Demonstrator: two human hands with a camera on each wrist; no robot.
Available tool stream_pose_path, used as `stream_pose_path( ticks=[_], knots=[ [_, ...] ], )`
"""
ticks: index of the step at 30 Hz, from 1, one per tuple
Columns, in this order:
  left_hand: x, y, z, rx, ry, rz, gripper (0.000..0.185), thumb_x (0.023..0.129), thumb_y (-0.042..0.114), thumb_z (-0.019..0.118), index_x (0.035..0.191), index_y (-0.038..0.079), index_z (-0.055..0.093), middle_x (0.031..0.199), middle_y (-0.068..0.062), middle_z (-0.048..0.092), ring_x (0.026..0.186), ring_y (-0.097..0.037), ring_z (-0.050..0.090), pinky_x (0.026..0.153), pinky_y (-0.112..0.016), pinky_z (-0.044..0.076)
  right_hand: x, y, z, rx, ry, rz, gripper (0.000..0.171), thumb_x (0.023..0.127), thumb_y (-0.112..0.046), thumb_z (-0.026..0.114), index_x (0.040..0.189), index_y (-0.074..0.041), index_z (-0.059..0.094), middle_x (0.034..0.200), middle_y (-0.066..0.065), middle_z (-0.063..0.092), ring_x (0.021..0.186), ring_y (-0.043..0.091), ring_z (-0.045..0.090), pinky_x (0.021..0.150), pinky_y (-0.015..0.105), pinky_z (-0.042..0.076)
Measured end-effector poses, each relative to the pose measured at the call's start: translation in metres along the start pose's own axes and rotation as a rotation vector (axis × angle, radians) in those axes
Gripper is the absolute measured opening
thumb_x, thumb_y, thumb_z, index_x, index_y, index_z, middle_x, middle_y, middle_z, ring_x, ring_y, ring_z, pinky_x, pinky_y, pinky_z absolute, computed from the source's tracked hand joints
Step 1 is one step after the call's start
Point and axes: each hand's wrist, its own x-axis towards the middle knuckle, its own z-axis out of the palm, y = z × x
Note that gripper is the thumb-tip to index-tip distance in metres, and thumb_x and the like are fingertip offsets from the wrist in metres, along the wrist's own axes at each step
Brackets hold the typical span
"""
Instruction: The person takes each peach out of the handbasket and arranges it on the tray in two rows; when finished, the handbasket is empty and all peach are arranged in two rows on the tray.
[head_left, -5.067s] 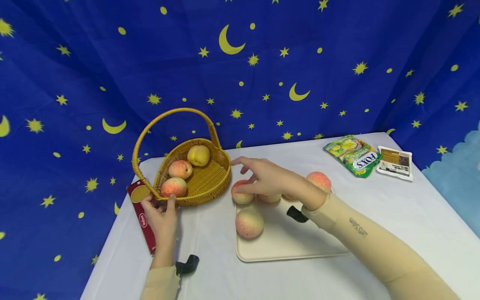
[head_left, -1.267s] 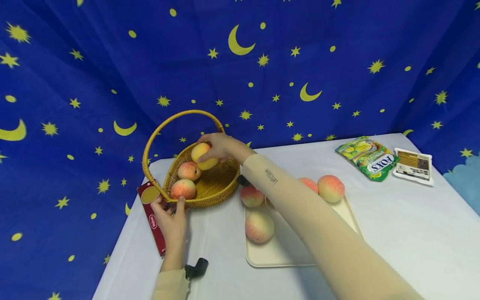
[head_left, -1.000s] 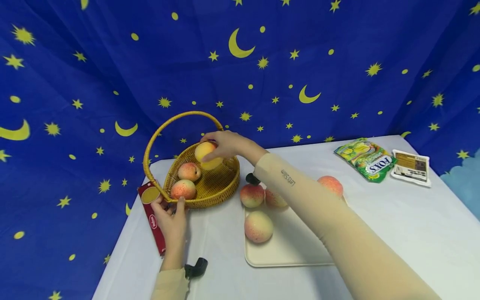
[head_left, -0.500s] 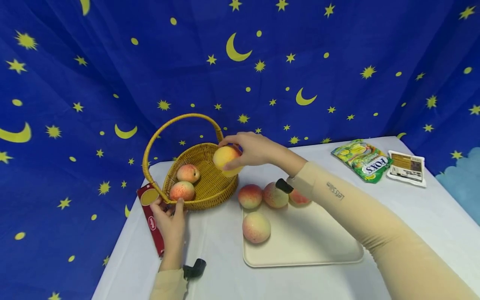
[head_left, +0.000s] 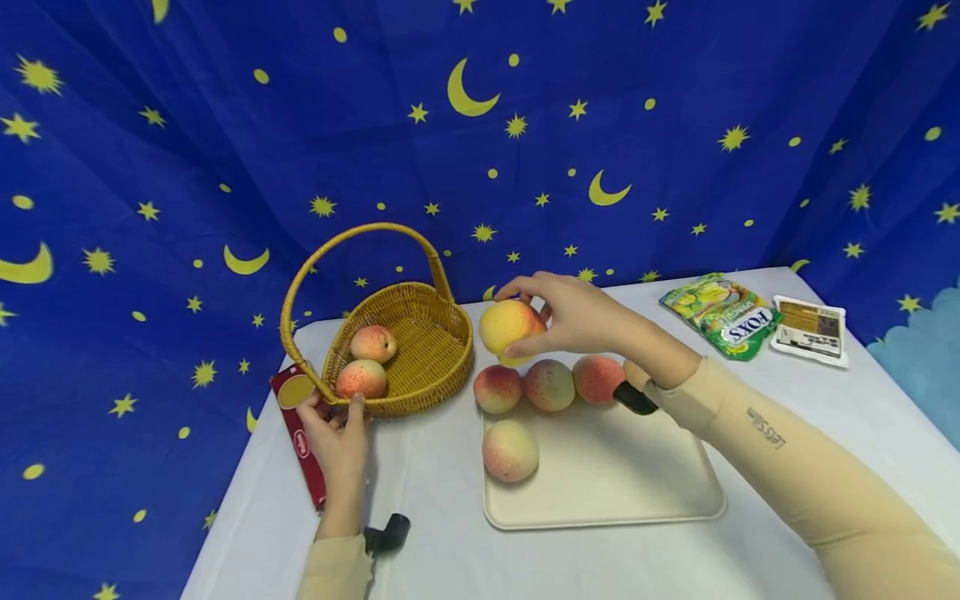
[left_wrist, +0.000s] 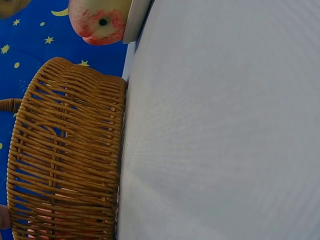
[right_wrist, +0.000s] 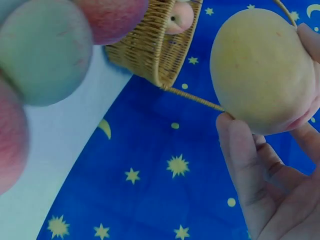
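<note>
My right hand (head_left: 570, 312) grips a yellow peach (head_left: 507, 327) in the air, just above the back edge of the cream tray (head_left: 637, 492); the right wrist view shows the fingers (right_wrist: 250, 165) curled round that peach (right_wrist: 262, 70). Three pink peaches (head_left: 550, 385) line the tray's back edge and a fourth (head_left: 510, 451) lies nearer me. The wicker basket (head_left: 420, 367) holds two peaches (head_left: 362, 379). My left hand (head_left: 339, 425) holds the basket's front rim, thumb on top. In the left wrist view the basket wall (left_wrist: 65, 155) fills the left side.
A red packet (head_left: 300, 433) lies left of the basket, partly under my left hand. A green snack bag (head_left: 723, 315) and a white sachet (head_left: 813, 330) lie at the table's back right. Blue starry cloth hangs behind the table (head_left: 825, 442).
My right hand went from the tray into the basket, took the yellow peach and carried it right, out over the tray's back edge. The left hand stayed on the rim.
</note>
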Motion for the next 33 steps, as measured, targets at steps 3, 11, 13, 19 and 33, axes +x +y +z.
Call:
stream_pose_path(
  ticks=[3, 11, 13, 19, 33],
  knots=[
    [0.0, 0.0, 0.0, 0.008, 0.002, -0.003, 0.058, 0.106, 0.017, 0.066, 0.153, 0.008, 0.033, 0.15, -0.015, 0.044, 0.116, -0.023, 0.058, 0.076, -0.01, 0.061, -0.017, 0.005, 0.0, -0.032, 0.001, 0.019, 0.072, 0.078, -0.052, 0.094, 0.14, -0.029, 0.065, 0.118, -0.001, 0.065, 0.098, 0.018, 0.068, 0.082, 0.035, 0.058],
    [0.001, 0.0, -0.001, -0.016, 0.025, 0.013, 0.057, 0.105, 0.014, 0.067, 0.152, 0.007, 0.034, 0.146, -0.017, 0.045, 0.111, -0.021, 0.058, 0.074, -0.009, 0.06, -0.052, 0.014, 0.018, -0.069, 0.01, 0.035, 0.065, 0.074, -0.053, 0.096, 0.128, -0.033, 0.065, 0.11, -0.01, 0.068, 0.082, 0.011, 0.063, 0.071, 0.031, 0.053],
    [0.001, 0.0, 0.0, -0.016, 0.018, 0.01, 0.057, 0.105, 0.015, 0.067, 0.152, 0.007, 0.034, 0.146, -0.016, 0.045, 0.11, -0.02, 0.058, 0.075, -0.01, 0.061, -0.059, 0.017, 0.024, -0.098, 0.01, 0.04, 0.064, 0.073, -0.053, 0.096, 0.126, -0.035, 0.065, 0.107, -0.011, 0.067, 0.08, 0.01, 0.061, 0.067, 0.031, 0.05],
    [0.002, -0.001, 0.001, -0.031, 0.006, 0.007, 0.058, 0.105, 0.016, 0.068, 0.151, 0.008, 0.034, 0.144, -0.015, 0.045, 0.11, -0.019, 0.059, 0.076, -0.013, 0.063, -0.076, 0.025, 0.04, -0.185, 0.008, 0.029, 0.062, 0.072, -0.048, 0.098, 0.124, -0.035, 0.068, 0.106, -0.01, 0.066, 0.083, 0.009, 0.06, 0.066, 0.029, 0.049],
    [0.001, -0.002, 0.002, -0.012, 0.011, -0.009, 0.058, 0.106, 0.017, 0.067, 0.153, 0.009, 0.033, 0.142, -0.011, 0.045, 0.115, -0.021, 0.058, 0.078, -0.011, 0.062, -0.09, 0.04, 0.067, -0.254, -0.03, 0.06, 0.06, 0.069, -0.046, 0.097, 0.121, -0.035, 0.07, 0.099, -0.012, 0.059, 0.08, 0.004, 0.05, 0.062, 0.027, 0.04]
  ],
)
